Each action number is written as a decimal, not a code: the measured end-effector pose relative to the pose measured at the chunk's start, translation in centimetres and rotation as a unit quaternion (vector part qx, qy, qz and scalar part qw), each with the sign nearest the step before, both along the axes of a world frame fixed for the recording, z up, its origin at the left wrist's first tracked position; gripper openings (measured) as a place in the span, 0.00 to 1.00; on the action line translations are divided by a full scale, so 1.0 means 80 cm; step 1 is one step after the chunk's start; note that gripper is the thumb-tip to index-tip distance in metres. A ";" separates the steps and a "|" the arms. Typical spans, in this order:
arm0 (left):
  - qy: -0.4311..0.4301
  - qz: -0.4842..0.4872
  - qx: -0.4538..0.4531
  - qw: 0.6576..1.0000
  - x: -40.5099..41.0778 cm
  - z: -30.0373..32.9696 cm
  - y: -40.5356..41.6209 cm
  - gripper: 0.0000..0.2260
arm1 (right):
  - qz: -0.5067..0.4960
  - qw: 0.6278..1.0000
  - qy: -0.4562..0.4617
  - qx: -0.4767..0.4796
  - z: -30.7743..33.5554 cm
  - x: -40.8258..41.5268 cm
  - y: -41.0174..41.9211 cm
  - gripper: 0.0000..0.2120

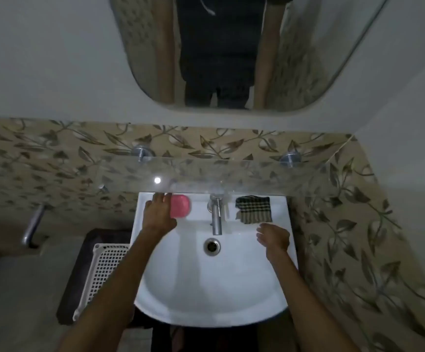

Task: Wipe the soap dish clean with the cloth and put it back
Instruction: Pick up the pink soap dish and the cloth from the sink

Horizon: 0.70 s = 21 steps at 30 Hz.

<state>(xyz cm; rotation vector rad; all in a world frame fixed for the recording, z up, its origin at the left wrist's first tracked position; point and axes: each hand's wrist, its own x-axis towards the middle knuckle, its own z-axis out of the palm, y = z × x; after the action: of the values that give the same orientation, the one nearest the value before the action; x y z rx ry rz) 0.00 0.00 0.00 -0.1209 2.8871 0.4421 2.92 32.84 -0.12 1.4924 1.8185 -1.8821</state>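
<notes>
Since the pink dish (180,206) sits on the sink's (155,288) back ledge, left of the tap (216,217), the left hand (158,213) reaches in from its left side, fingers straight and close together, touching its edge; whether they grip it I cannot tell. On the ledge right of the tap lies the checked cloth (254,209), handy for wiping. Just below it the right hand (273,237) hovers, fingers loosely curled, holding nothing, probably about to take it up.
</notes>
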 end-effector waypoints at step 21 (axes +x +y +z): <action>0.013 -0.075 -0.011 0.997 -0.043 -0.039 -0.019 0.26 | 0.314 0.837 0.054 0.444 -0.064 -0.071 -0.027 0.07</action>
<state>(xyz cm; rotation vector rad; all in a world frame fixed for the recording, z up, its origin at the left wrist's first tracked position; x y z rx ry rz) -3.43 -1.55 -3.11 0.0981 2.9003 0.3880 -2.74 30.69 -5.21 0.6914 2.9576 -0.8216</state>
